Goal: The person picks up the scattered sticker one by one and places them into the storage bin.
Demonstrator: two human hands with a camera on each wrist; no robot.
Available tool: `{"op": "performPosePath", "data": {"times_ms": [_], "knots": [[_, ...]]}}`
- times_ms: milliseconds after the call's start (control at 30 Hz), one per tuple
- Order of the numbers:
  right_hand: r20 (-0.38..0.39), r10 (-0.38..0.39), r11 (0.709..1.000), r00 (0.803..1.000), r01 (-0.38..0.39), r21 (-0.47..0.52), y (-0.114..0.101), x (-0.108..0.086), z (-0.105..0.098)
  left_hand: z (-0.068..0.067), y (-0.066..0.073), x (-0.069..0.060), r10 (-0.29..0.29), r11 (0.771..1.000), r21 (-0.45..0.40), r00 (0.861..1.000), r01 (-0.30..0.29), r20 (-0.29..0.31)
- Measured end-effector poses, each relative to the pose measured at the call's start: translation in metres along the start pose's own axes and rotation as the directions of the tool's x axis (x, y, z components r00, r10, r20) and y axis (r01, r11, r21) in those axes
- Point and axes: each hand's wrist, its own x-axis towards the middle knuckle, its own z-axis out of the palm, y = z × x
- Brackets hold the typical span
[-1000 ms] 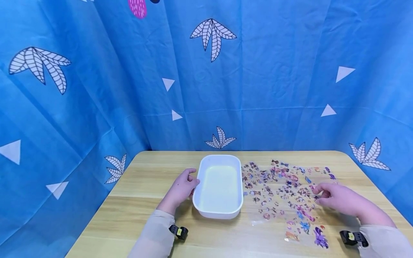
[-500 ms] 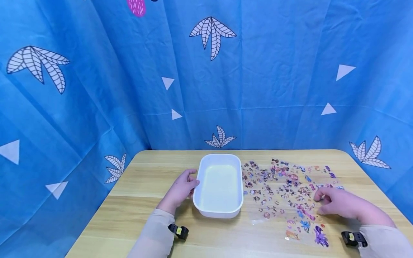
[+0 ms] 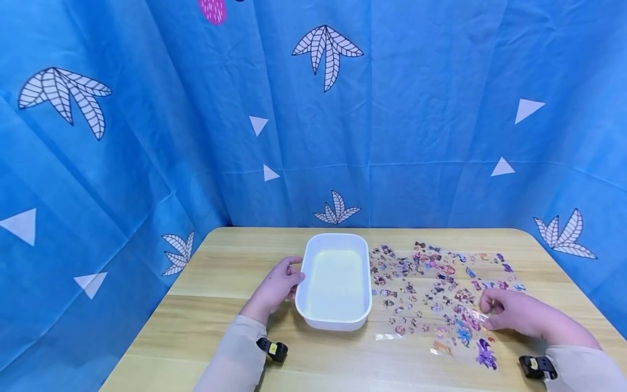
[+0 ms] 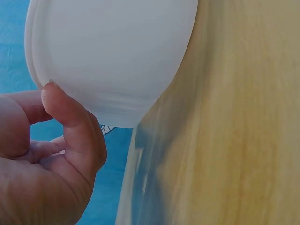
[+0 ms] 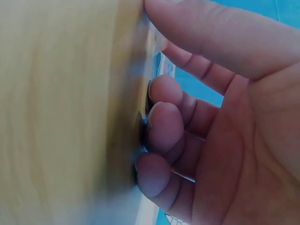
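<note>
Each black wrist unit (image 3: 278,351), set nearer the wearer than the white basin (image 3: 334,288), carries a small yellow label (image 3: 273,347), its marking too small to read. The forearm sleeves (image 3: 234,356) run out of the head view at its lower edge; a pink print (image 3: 213,11) on the curtain, left of and above the basin, is cut off at the top. The basin is smooth, apparently plastic, a rounded rectangle with a rolled rim. At its left side, the left hand (image 3: 279,282) pinches the rim between thumb and bent fingers. To the basin's right lie clear printed sheets (image 3: 410,305), thin and glossy with small multicoloured figures; their overlap makes the count uncertain. At the sheets' right edge, the right hand (image 3: 520,311) has its fingers curled, thumb and forefinger nearly meeting on the film. Wood-grain tabletop (image 3: 235,245) extends beneath the basin; blue folded curtain (image 3: 416,125) hangs behind it.
</note>
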Motion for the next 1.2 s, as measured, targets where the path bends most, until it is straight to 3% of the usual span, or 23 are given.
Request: {"op": "performPosePath", "data": {"times_ms": [267, 567, 733, 1200], "knots": [[-0.037, -0.035, 0.996, 0.999, 0.031, -0.089, 0.001, -0.0006, 0.0005, -0.0002, 0.0014, -0.0006, -0.001, 1.0, 0.001, 1.0, 0.001, 0.007], [-0.101, 0.009, 0.994, 0.995, -0.02, -0.105, -0.0001, -0.0008, -0.0004, -0.0004, 0.0025, -0.0013, 0.007, 1.0, -0.007, 1.0, -0.007, 0.017], [-0.135, -0.027, 0.993, 0.99, 0.012, -0.117, -0.0014, -0.0018, -0.0022, -0.0004, 0.0014, 0.0001, 0.013, 1.0, -0.008, 1.0, -0.013, 0.023], [-0.136, -0.096, 0.992, 0.986, 0.106, 0.069, -0.0068, -0.0064, -0.0067, 0.0005, -0.0036, 0.0031, 0.011, 0.999, -0.031, 1.0, -0.01, 0.025]]}}
